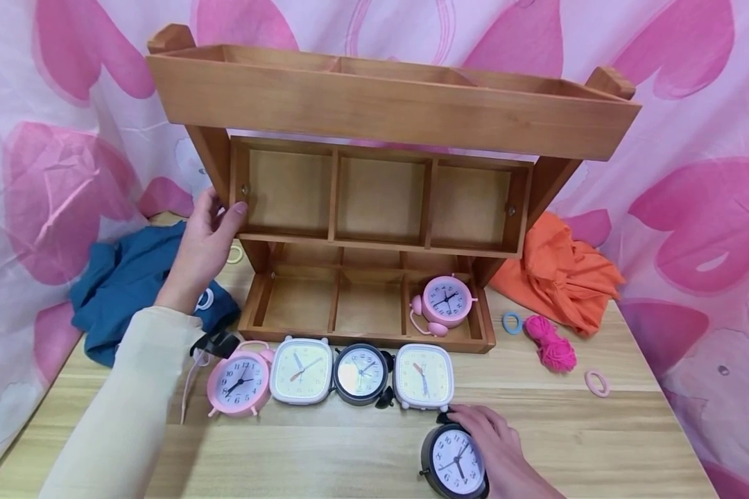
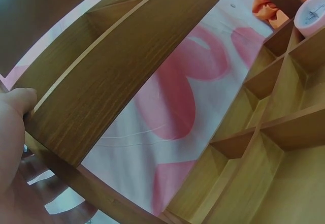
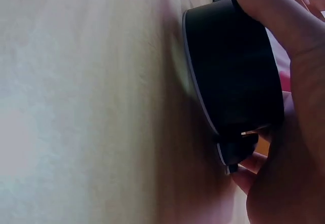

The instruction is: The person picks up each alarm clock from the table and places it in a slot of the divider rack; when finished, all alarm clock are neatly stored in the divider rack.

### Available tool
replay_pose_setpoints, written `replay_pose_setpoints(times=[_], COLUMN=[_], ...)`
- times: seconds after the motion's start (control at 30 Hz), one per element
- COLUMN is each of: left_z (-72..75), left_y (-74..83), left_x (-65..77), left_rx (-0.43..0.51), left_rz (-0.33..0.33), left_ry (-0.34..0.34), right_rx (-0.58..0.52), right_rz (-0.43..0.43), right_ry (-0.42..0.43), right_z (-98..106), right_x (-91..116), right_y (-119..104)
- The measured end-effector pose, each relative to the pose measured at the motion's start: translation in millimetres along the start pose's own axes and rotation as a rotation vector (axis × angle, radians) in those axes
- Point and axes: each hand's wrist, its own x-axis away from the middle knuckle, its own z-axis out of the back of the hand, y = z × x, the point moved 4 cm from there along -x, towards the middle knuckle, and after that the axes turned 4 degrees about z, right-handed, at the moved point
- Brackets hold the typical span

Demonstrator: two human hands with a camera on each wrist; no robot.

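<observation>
My left hand (image 1: 206, 239) grips the left end of the middle tier of a three-tier wooden shelf (image 1: 374, 104). In the left wrist view its thumb lies on the wooden edge, with the fingers around the far side. With my right hand (image 1: 496, 443) I hold a black twin-bell alarm clock (image 1: 458, 460), face up at the table's front. The right wrist view has the dark clock body (image 3: 233, 66) between thumb and fingers, close over the wood. A pink alarm clock (image 1: 446, 302) leans in the bottom tier's right compartment.
Before the shelf lie a pink clock (image 1: 238, 382), a white clock (image 1: 302, 371), a black clock (image 1: 360, 374) and another white clock (image 1: 423, 375). Blue cloth (image 1: 131, 284) sits left; orange cloth (image 1: 562, 270), pink yarn (image 1: 551, 344) and hair ties (image 1: 596, 382) are right. A heart-print curtain (image 1: 693, 229) hangs behind.
</observation>
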Motion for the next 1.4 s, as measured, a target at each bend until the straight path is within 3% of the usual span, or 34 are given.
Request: replay_pose_setpoints(times=[0.43, 0.73, 0.83, 1.07, 1.27, 1.4], left_z=[0.0, 1.2, 0.6, -1.0, -0.7, 0.7], left_y=[-0.7, -0.5, -0.5, 0.1, -0.1, -1.0], left_x=[0.8, -0.1, 0.5, 0.6, 0.2, -0.9], left_rx=[0.003, -0.005, -0.006, -0.003, 0.000, 0.002], left_rz=[0.001, 0.003, 0.008, 0.005, 0.003, 0.000], left_ry=[0.000, 0.006, 0.006, 0.006, 0.004, 0.006], right_rx=[-0.089, -0.100, -0.111, -0.046, -0.026, -0.068], right_rz=[0.054, 0.228, 0.231, 0.060, 0.084, 0.183], right_ry=[0.123, 0.239, 0.243, 0.178, 0.203, 0.253], right_z=[-5, -4, 1, 37, 78, 95], right_x=[3, 4, 3, -6, -30, -62], right_y=[-1, -1, -2, -13, -25, -31])
